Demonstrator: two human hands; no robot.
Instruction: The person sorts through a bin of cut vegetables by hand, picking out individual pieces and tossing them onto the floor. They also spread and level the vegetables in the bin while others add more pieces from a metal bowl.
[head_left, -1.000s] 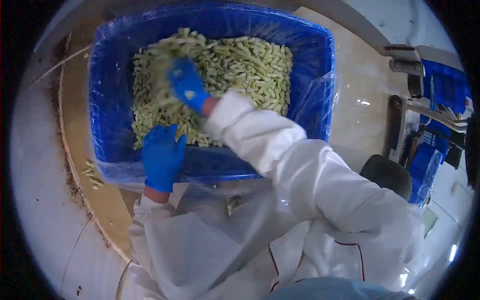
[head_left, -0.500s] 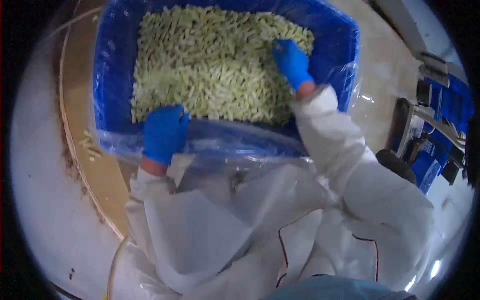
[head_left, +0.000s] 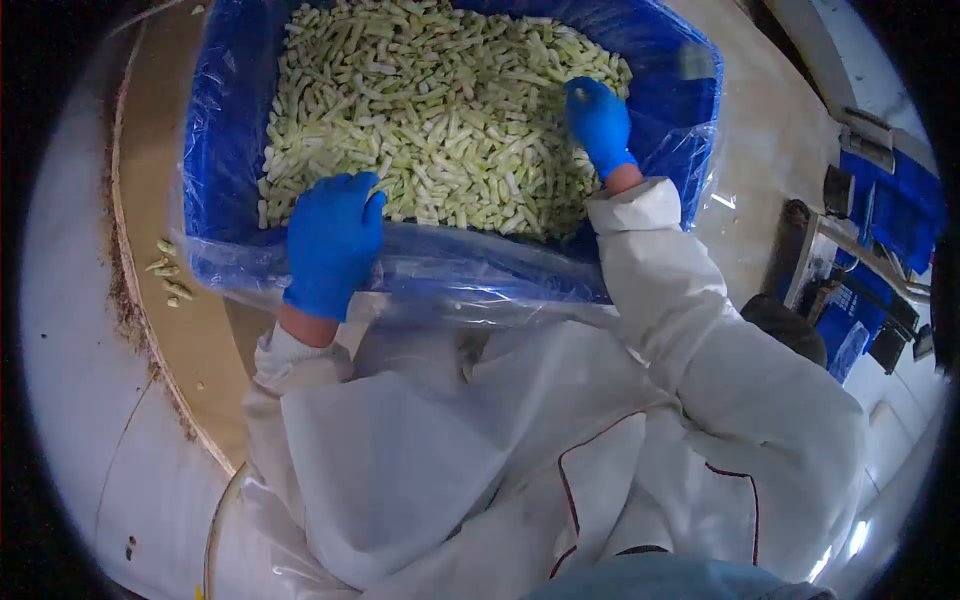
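Pale green cut vegetable pieces (head_left: 440,120) fill a blue crate (head_left: 205,150) lined with clear plastic film (head_left: 450,262). My left hand (head_left: 332,240), in a blue glove, is at the near left edge of the pieces, over the film. Its fingers are curled, with a green piece showing between thumb and forefinger. At the right side of the heap, my right hand (head_left: 600,122), also gloved in blue, rests low over the pieces with its fingers bent inward. I cannot tell what its fingertips hold.
Several loose pieces (head_left: 170,275) lie on the tan surface (head_left: 205,330) left of the crate. A white surface (head_left: 75,350) with a dirty edge runs along the far left. Blue crates and metal parts (head_left: 880,250) stand at the right, beyond the pale floor (head_left: 750,130).
My left hand has shifted slightly up and its fingers have curled in over the edge of the pieces. The right hand has moved slightly right.
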